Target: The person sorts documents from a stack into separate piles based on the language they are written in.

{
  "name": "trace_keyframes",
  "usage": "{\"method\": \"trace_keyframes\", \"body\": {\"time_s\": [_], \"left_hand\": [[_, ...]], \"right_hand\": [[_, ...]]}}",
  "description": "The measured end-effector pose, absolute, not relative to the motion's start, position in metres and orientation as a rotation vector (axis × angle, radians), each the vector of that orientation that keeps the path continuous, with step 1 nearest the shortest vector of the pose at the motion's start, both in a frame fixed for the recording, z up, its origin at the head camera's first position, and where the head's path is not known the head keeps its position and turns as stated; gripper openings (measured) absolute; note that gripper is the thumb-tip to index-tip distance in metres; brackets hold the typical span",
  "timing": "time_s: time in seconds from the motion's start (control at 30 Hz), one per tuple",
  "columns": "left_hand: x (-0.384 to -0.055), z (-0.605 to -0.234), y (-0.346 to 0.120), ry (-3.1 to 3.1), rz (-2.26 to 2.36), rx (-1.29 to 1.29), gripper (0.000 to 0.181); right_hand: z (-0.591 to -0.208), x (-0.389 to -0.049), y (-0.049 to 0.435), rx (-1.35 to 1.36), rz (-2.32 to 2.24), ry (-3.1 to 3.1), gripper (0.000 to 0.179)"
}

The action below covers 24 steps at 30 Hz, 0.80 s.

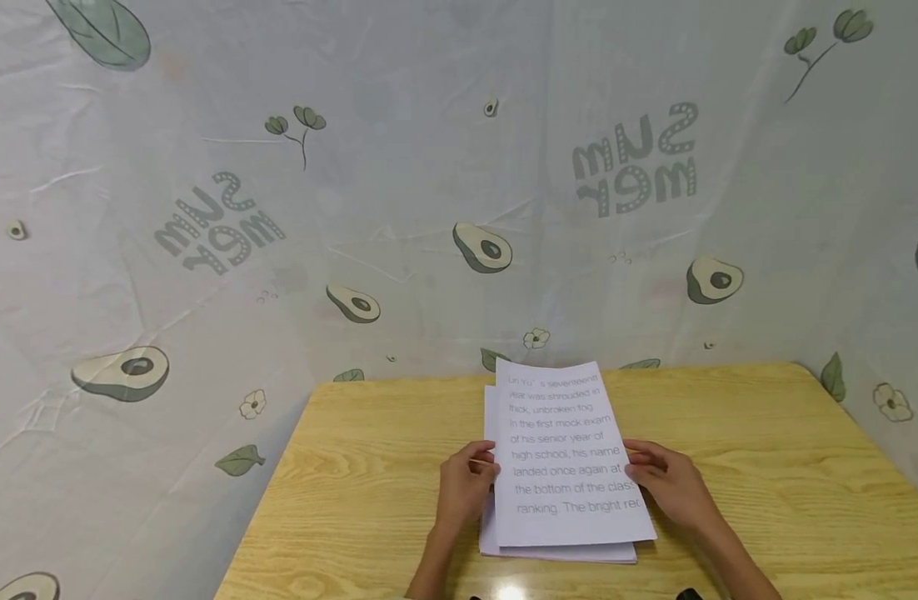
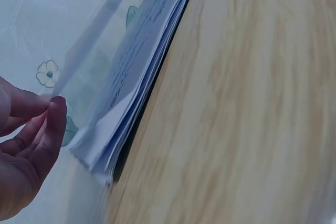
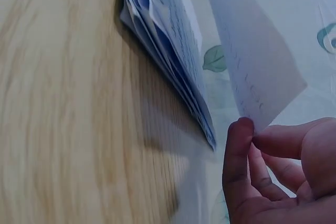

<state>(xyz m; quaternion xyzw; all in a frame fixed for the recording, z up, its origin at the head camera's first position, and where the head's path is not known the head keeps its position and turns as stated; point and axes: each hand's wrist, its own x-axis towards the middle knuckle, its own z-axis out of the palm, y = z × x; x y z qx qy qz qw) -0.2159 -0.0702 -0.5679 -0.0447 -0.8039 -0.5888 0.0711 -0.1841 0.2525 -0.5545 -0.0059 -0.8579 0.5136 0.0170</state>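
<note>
A printed sheet of paper [image 1: 567, 458] is held by its two side edges above a stack of paper [image 1: 560, 552]. My left hand [image 1: 466, 483] pinches its left edge between thumb and fingertips, as the left wrist view shows with the sheet's edge [image 2: 84, 51]. On the opposite side my right hand [image 1: 669, 482] pinches the right edge; in the right wrist view the sheet [image 3: 257, 56] slants up from the thumb and fingertip. Beneath, the stack [image 3: 163, 40] lies on the table, its sheets slightly fanned at the edges, and a gap separates it from the held sheet.
The light wood table [image 1: 369, 483] extends to both sides of the stack. Behind it hangs a pale curtain [image 1: 399, 208] printed with avocados, flowers and leaves, reaching down to the table's back edge. Small dark objects [image 1: 687, 594] show at the bottom of the head view.
</note>
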Motion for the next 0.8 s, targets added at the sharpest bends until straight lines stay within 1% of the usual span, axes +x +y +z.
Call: {"method": "trace_keyframes", "body": {"time_s": [0.43,0.8], "left_hand": [[-0.216,-0.566,-0.028,-2.403,-1.876,-0.091,0.031],[-0.209,-0.561,0.012,-2.383,-1.946,-0.081,0.031]], "right_hand": [[-0.553,-0.178,0.298,-0.098,1.624,-2.701,0.055],[-0.556,-0.167,0.338,-0.143,1.653,-2.710,0.060]]}}
